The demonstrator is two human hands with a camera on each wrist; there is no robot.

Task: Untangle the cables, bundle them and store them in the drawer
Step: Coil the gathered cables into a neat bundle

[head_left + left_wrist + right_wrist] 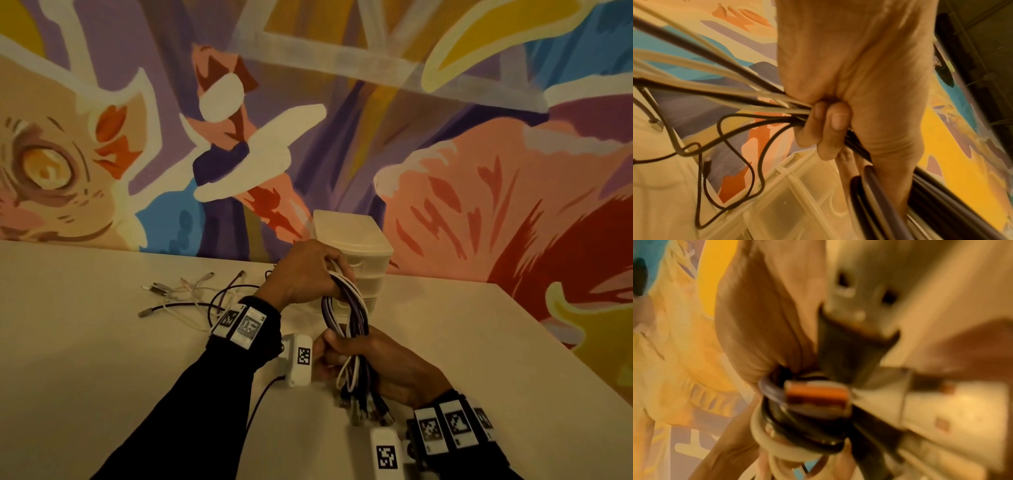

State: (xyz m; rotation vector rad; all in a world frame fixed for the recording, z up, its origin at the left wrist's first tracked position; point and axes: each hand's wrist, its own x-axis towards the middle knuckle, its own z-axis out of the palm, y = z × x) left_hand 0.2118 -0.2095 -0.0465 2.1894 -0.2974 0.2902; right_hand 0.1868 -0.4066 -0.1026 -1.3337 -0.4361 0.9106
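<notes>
Gripping the upper loop of a folded cable bundle at frame centre in the head view, left hand curling tight around white, purple and black strands, just in front of a translucent three-drawer storage unit standing against the painted mural wall. Clamping the lower end of the same bundle, right hand closing its fingers round the cords below and right of the left hand, with USB plugs dangling out beneath the fist over the pale table. Trailing leftward from the left fist, several loose cable ends lying spread on the tabletop at mid left of the frame. Showing in the left wrist view, fingers wrapping the strands with the drawer unit at lower centre. Blurring heavily in the right wrist view, right hand squeezing coiled cords with a USB connector poking out at centre.
</notes>
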